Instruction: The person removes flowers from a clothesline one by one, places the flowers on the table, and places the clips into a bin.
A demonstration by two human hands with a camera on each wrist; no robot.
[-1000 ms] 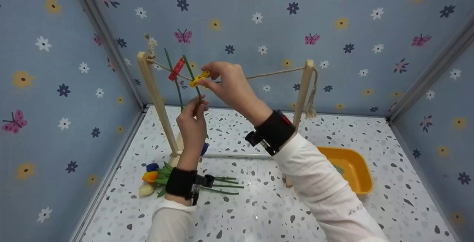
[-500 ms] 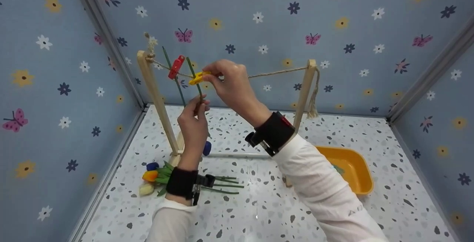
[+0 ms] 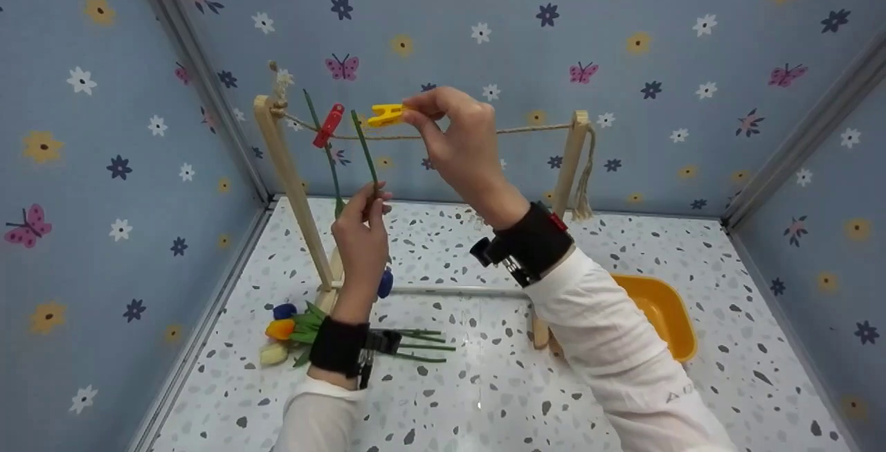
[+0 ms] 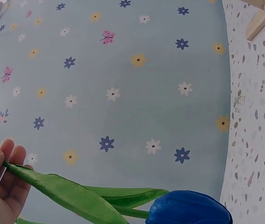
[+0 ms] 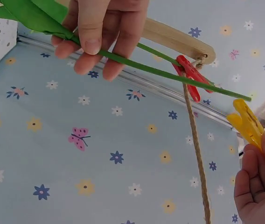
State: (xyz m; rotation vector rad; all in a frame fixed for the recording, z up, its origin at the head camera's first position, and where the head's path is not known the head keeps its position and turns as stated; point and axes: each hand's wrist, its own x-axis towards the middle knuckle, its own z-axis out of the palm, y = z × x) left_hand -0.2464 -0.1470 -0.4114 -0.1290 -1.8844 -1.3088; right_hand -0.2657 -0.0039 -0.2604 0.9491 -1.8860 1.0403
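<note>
Tulip stem (image 3: 365,151) stands nearly upright with its upper end against the twine line (image 3: 484,131), its blue bloom (image 3: 385,283) hanging low behind the left wrist; nothing pins it to the line. The yellow clothespin (image 3: 385,114) sits just above the twine, a little to the right of the stem tip and clear of both.

Two slips look likely from here. The stem is thin and slick (the right wrist view shows it as a bare green rod past the fingers), so if the peg closes beside it and not over it, the peg may catch twine alone and the flower would drop once let go. The line is also slack enough to swing, so a push from the peg could shove it away from the stem, or jostle the red clothespin (image 3: 327,126) that holds another stem (image 3: 331,165) just to the left.

The left hand (image 3: 361,234) is raised, palm turned inward, pinching the stem between thumb and fingertips at about mid-length. The right hand (image 3: 460,135) is higher, wrist bent over the line, thumb and forefinger pinching the tail of the yellow clothespin. More tulips (image 3: 291,331) lie by the foot of the wooden rack (image 3: 291,182); an orange tray (image 3: 664,317) sits to the right.
</note>
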